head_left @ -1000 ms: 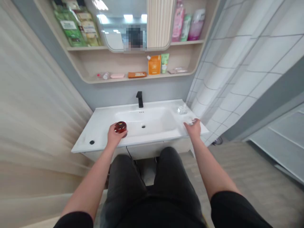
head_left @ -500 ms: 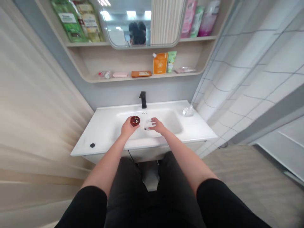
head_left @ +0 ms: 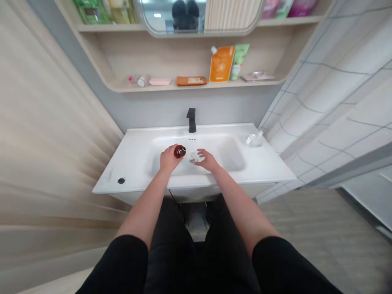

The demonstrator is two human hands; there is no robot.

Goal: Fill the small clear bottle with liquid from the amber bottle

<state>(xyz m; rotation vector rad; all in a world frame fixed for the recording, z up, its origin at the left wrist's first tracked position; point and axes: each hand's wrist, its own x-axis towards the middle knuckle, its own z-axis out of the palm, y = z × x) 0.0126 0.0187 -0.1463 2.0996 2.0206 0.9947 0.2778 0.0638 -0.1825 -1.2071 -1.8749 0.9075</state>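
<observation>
Over the white sink basin (head_left: 232, 153), my left hand (head_left: 168, 158) is wrapped round a dark red bottle (head_left: 179, 151), whose open-looking top tilts toward the right. Facing it, my right hand (head_left: 207, 160) has its fingers curled round a small clear or white object (head_left: 194, 157), too blurred to name. A short gap lies between the bottle and that object. Behind both hands the black faucet (head_left: 192, 120) stands at the back edge of the basin.
A crumpled clear plastic item (head_left: 254, 139) lies on the counter's right side, a black round cap (head_left: 121, 181) on its left. Above, a shelf (head_left: 122, 86) holds an orange pouch (head_left: 221, 64), a green tube (head_left: 239, 62) and small items. A mirror hangs higher.
The bottle in my left hand has tilted more toward the right hand. The head view has shifted closer and lower, so the shelf sits higher in the picture. Both hands keep their holds.
</observation>
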